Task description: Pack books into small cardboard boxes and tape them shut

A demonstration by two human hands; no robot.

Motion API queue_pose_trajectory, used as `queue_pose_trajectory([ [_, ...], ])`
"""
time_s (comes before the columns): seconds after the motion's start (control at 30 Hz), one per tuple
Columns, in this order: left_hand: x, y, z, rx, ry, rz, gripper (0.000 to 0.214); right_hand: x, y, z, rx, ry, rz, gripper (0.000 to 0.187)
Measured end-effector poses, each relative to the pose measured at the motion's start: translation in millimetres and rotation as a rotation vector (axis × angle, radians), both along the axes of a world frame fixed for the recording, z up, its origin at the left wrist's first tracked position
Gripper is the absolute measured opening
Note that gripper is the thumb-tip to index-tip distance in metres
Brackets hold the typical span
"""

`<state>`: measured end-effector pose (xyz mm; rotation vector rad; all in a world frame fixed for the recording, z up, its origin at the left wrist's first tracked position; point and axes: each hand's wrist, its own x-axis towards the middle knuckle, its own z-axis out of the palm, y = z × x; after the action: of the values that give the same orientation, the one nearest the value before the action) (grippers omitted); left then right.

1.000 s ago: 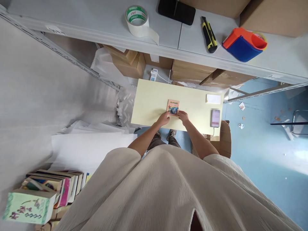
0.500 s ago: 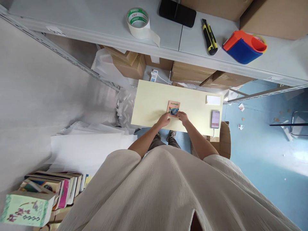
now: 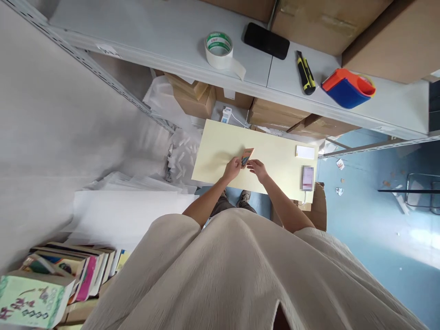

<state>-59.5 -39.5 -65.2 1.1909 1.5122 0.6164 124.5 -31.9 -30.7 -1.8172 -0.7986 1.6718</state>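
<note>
A small orange booklet with a blue picture (image 3: 246, 156) is tilted up off the pale yellow table (image 3: 213, 151). My left hand (image 3: 233, 168) grips its near left edge with closed fingers. My right hand (image 3: 257, 168) is just to the right of the booklet, fingers spread apart and nothing in them, close to its right edge.
On the table lie a white card (image 3: 305, 152) and a phone on a cable (image 3: 307, 178). The grey shelf (image 3: 165, 41) above carries a tape roll (image 3: 219, 49), a black phone (image 3: 266, 41), a yellow utility knife (image 3: 305, 73) and an orange-blue tape dispenser (image 3: 348, 87). Stacked books (image 3: 62, 275) stand at lower left.
The booklet lay flat under both hands; now its edge is lifted and tilted in my left hand, and my right hand has come off it. The view has shifted downward.
</note>
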Motion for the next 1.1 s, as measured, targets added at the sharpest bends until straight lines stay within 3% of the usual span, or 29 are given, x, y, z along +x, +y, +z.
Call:
queue_pose_trajectory([
  [0.17, -32, 8, -1.9, 0.025, 0.077, 0.137, 0.030, -29, 10, 4.4, 0.073, 0.064, 0.060, 0.031],
  [0.43, -69, 8, -20.2, 0.022, 0.191, 0.066, 0.040, -52, 16, -16.8, -0.018, -0.056, 0.067, 0.022],
  [0.67, -73, 16, -36.0, 0.082, 0.201, -0.101, 0.054, -53, 9, -37.6, -0.049, -0.066, 0.077, 0.035],
  [0.83, -69, 18, -40.3, 0.041, 0.253, -0.141, 0.070, -56, 8, -43.4, -0.045, -0.044, 0.064, 0.042],
  [1.1, -58, 16, -40.5, 0.027, 0.250, -0.212, 0.061, -45, 6, -44.6, -0.057, -0.050, 0.001, 0.048],
])
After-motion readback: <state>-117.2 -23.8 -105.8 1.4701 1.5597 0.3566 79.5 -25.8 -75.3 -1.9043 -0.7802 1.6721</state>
